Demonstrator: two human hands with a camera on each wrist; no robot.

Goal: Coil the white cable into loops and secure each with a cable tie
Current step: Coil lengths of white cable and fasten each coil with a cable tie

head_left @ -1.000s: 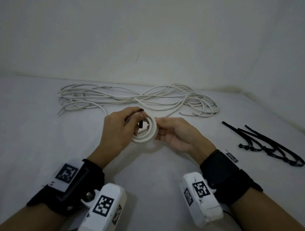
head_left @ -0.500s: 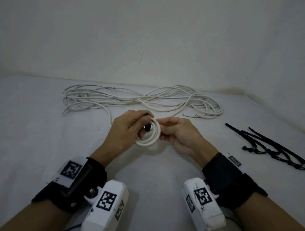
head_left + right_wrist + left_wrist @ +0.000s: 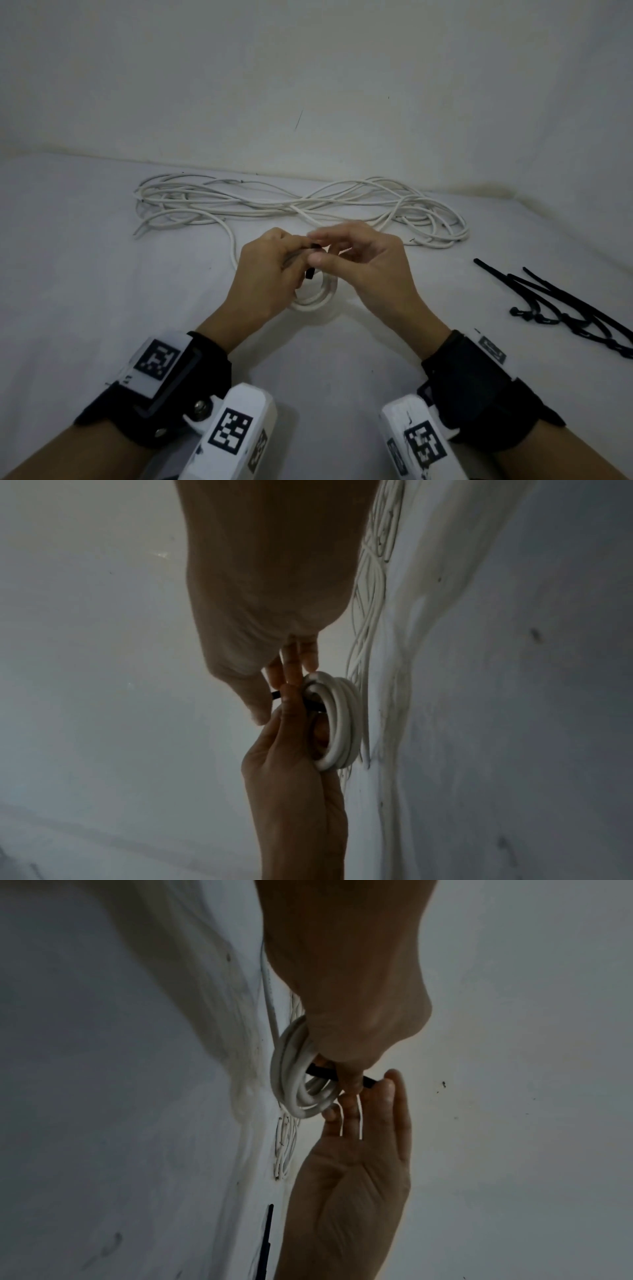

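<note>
A small coil of white cable (image 3: 313, 298) hangs under my two hands at the middle of the table. My left hand (image 3: 297, 256) grips the coil's top, its fingers curled through the loops (image 3: 291, 1077). A black cable tie (image 3: 310, 274) goes round the coil where I hold it. My right hand (image 3: 321, 253) reaches over from the right and pinches the tie's free end (image 3: 276, 695) between thumb and fingers. The rest of the white cable (image 3: 301, 209) lies loose behind, one strand running to the coil.
Several spare black cable ties (image 3: 561, 301) lie in a bunch on the table at the right. The white wall (image 3: 308, 85) rises just behind the loose cable. The white tabletop (image 3: 102, 291) is bare at the left and front.
My right hand has left the coil's right side and come up over its top to pinch the tie's end. The coil has tipped to hang below my left fingers.
</note>
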